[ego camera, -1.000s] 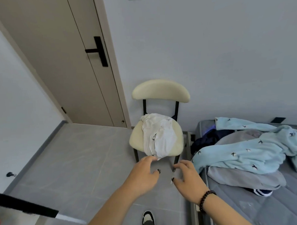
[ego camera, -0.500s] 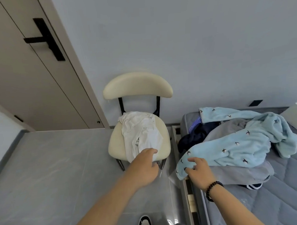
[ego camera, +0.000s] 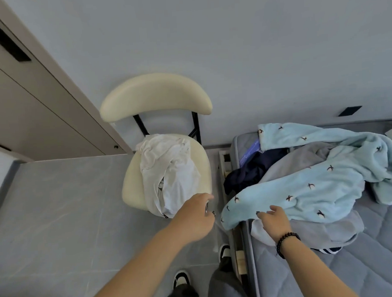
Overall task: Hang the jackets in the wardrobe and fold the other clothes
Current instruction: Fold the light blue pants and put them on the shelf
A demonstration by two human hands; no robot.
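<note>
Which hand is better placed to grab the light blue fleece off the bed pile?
Right. The right hand already rests on the light blue fleece at its near edge, fingers spread. The left hand hangs over the floor by the chair, touching neither.
</note>
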